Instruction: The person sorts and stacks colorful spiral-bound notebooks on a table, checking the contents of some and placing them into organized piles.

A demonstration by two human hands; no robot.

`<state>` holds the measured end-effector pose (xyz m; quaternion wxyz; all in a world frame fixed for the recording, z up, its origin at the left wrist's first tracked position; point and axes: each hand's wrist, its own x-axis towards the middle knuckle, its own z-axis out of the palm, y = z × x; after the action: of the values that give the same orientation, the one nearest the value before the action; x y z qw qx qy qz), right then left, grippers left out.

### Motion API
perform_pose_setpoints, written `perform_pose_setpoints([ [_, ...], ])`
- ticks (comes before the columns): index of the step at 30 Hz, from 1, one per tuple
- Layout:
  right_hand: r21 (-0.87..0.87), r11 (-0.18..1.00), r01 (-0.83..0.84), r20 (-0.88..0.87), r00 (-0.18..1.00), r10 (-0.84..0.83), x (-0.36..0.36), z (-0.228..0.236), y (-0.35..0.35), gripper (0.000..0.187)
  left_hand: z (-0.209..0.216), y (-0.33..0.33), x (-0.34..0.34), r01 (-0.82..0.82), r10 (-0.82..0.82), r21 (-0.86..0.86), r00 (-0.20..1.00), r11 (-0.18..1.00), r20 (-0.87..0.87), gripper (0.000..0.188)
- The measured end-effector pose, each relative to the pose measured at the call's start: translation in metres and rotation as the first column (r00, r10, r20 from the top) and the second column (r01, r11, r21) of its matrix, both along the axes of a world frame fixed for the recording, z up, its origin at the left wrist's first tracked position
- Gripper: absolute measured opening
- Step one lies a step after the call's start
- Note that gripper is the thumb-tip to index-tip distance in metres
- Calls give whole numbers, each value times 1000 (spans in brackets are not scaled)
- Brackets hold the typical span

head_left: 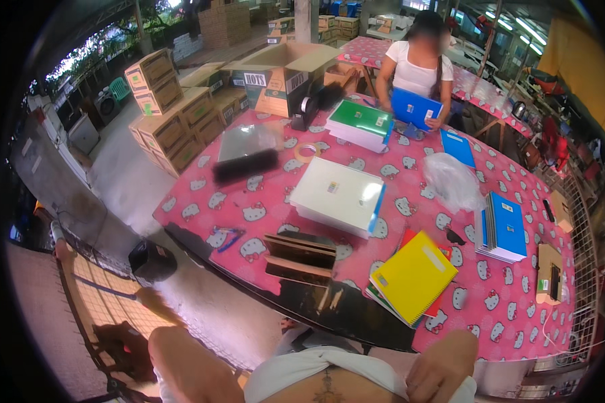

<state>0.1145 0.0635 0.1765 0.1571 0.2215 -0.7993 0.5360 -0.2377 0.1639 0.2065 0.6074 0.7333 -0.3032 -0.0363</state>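
Along the lower edge both my arms show bent, the left arm (191,366) and the right arm (445,366), each with white sleeve cloth beside it. Neither hand can be made out, so what they hold is hidden. A brown divided holder (301,258) sits on the table's near edge. To its right lies a yellow spiral notebook (415,275) on top of red and green ones. Beyond the holder is a stack of white-covered notebooks (337,191). Across the table, a person (420,70) in a white top holds a blue notebook (415,109) upright.
The table (396,171) has a pink patterned cover. On it are green-topped notebooks (360,121), blue spiral notebooks (504,225), clear plastic (452,180), a tape roll (307,152), a black brush (245,166) and pens (228,239). Cardboard boxes (181,127) stand left; a black bin (152,260) is below.
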Motion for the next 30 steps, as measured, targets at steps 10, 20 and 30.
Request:
perform_pose_setpoints([
  [10,-383,377,843,264,491,-830,-118,-55,55,40,-51,153,-8,-693,686,278,714,665,138,28],
  [20,-476,-863,172,590,-665,-458,20,-255,197,21,-250,246,195,-899,429,427,423,92,798,42],
  [30,-323,-903,285,652,-624,-430,19,-275,192,31,-262,291,198,-839,873,497,398,222,282,21],
])
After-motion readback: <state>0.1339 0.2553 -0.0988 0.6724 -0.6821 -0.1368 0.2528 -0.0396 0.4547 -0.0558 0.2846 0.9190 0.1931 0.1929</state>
